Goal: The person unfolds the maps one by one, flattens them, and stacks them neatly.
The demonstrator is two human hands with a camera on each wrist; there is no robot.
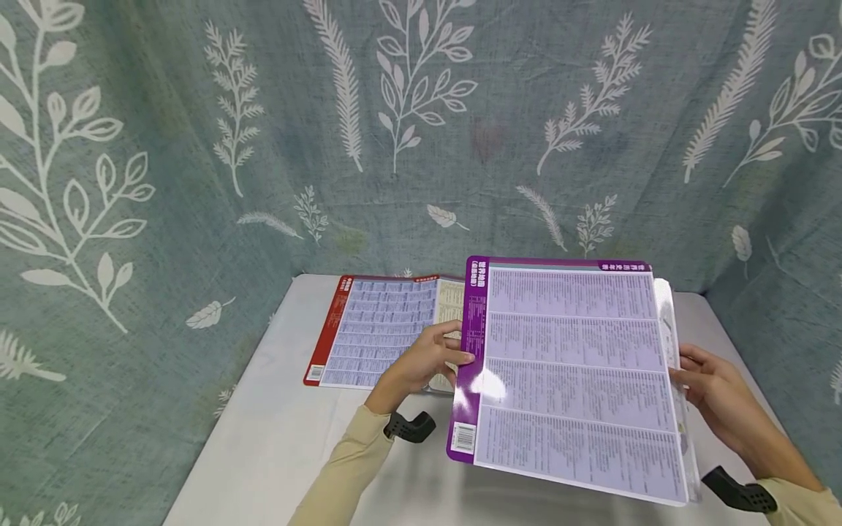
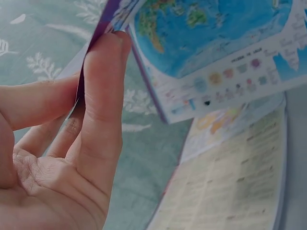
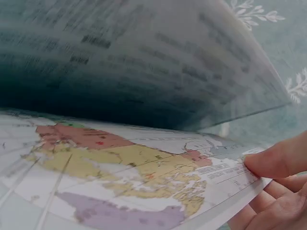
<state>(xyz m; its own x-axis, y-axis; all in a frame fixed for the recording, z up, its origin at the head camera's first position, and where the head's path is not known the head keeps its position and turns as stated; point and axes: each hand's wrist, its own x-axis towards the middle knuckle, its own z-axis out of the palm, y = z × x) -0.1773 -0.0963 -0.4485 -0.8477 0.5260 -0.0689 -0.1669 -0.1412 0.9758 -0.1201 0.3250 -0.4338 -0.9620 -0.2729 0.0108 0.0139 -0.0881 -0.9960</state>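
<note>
A folded, glossy world map sheet (image 1: 572, 351) with a purple left border and columns of small print is held up above the table. My left hand (image 1: 424, 358) pinches its purple edge between thumb and fingers, which the left wrist view shows closely. My right hand (image 1: 713, 391) pinches the right edge of a panel just behind the front one. In the right wrist view the thumb lies on that coloured map panel (image 3: 144, 167), with a gap between it and the printed panel (image 3: 158, 52) above.
A second folded map (image 1: 384, 329) with a red border lies on the white table (image 1: 276, 431), partly covered by my left hand and the raised map. Behind the table hangs a grey-green leaf-patterned curtain (image 1: 487, 197).
</note>
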